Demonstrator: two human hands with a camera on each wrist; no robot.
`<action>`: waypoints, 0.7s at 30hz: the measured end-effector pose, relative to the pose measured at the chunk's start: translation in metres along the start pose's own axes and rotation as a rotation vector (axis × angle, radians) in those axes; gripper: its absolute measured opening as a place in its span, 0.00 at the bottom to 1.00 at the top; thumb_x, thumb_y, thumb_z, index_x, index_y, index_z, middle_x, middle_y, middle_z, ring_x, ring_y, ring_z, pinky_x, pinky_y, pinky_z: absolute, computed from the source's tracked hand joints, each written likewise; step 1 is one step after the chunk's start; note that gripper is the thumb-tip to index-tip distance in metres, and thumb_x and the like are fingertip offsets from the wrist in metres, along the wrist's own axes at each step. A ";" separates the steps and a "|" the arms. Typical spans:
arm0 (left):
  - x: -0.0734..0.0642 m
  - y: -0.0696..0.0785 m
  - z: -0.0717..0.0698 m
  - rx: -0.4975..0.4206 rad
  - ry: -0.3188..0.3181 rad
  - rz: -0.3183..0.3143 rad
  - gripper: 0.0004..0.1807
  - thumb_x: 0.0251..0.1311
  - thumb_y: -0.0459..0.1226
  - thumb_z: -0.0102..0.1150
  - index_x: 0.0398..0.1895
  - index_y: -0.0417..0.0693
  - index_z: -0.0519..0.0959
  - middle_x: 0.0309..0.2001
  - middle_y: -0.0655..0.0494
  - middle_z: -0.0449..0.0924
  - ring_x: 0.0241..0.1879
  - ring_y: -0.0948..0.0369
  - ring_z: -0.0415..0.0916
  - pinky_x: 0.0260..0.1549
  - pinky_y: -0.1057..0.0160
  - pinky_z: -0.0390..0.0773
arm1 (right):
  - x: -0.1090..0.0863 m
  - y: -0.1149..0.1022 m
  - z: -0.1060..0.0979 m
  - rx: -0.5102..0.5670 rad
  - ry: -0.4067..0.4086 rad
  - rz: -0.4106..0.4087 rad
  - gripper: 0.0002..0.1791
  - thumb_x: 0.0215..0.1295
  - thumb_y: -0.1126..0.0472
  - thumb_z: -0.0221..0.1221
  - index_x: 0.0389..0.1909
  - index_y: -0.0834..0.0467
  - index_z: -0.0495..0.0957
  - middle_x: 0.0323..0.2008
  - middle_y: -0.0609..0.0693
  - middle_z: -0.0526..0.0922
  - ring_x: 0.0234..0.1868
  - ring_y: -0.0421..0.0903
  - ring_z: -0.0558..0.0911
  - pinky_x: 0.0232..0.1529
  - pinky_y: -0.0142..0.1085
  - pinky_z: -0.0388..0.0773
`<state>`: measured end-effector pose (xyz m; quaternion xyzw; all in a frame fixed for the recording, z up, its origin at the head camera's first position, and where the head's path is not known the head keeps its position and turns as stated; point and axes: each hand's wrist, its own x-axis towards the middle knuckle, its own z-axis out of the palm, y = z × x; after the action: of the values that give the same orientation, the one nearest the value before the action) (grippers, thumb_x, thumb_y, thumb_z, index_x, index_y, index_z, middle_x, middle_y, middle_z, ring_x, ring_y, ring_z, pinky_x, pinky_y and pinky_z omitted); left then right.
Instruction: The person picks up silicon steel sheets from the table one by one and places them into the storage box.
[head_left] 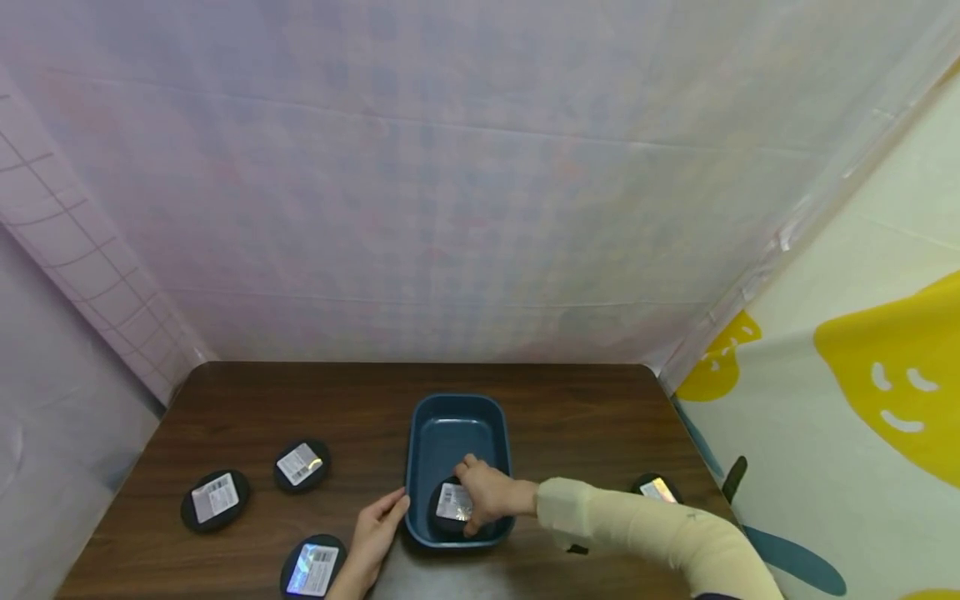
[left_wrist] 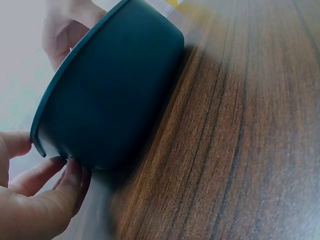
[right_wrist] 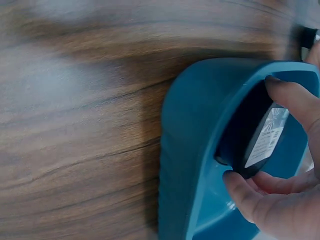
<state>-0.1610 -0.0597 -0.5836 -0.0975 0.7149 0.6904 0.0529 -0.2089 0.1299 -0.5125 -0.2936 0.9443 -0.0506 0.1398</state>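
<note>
Head view: a black disc is held inside the blue tray, lower centre of the frame.
Its edge is gripped by the fingers of the right hand, parted to its width; the tray's rim is pinched by the left hand. The disc is best kept level and clear of the wall, with the tray steadied. A round, dark body is seen, with a pale, printed label facing up.

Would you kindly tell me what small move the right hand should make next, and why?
Probably the right hand should ease its grip on the black round disc with a pale label: the disc is already inside the blue rectangular dish, which the left hand holds by its rim.
</note>
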 end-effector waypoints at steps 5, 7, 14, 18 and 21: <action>0.000 0.000 0.001 0.001 -0.004 0.007 0.22 0.65 0.35 0.52 0.55 0.25 0.70 0.56 0.31 0.71 0.57 0.46 0.68 0.54 0.54 0.70 | -0.001 0.000 0.004 -0.050 -0.005 -0.002 0.40 0.26 0.53 0.80 0.44 0.57 0.71 0.36 0.46 0.69 0.36 0.42 0.72 0.36 0.29 0.73; -0.001 0.000 0.001 0.001 -0.003 0.009 0.21 0.65 0.34 0.52 0.55 0.25 0.70 0.56 0.31 0.71 0.57 0.45 0.67 0.54 0.53 0.70 | -0.001 0.000 0.005 -0.064 0.000 0.000 0.40 0.25 0.52 0.80 0.44 0.57 0.71 0.36 0.46 0.69 0.36 0.42 0.73 0.36 0.29 0.74; -0.001 0.001 0.001 -0.003 -0.002 0.004 0.22 0.65 0.35 0.52 0.55 0.25 0.70 0.56 0.32 0.71 0.56 0.46 0.68 0.50 0.65 0.72 | -0.001 -0.003 0.004 -0.077 0.012 0.021 0.41 0.23 0.52 0.80 0.43 0.57 0.71 0.35 0.46 0.68 0.35 0.42 0.73 0.36 0.30 0.74; -0.001 0.001 0.000 0.000 0.000 0.003 0.22 0.65 0.35 0.53 0.55 0.25 0.70 0.56 0.31 0.71 0.56 0.46 0.68 0.53 0.55 0.70 | -0.002 -0.001 0.003 -0.069 0.018 0.017 0.42 0.24 0.50 0.80 0.45 0.58 0.72 0.36 0.47 0.69 0.36 0.42 0.73 0.37 0.29 0.74; -0.001 0.001 0.000 0.006 0.001 0.004 0.22 0.65 0.36 0.53 0.55 0.25 0.70 0.56 0.31 0.71 0.56 0.46 0.69 0.52 0.57 0.71 | -0.002 0.003 0.002 -0.042 0.046 0.001 0.43 0.25 0.49 0.80 0.47 0.60 0.73 0.37 0.47 0.69 0.37 0.42 0.73 0.39 0.29 0.74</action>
<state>-0.1607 -0.0597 -0.5821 -0.0964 0.7171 0.6884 0.0513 -0.2082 0.1334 -0.5142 -0.2946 0.9483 -0.0374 0.1117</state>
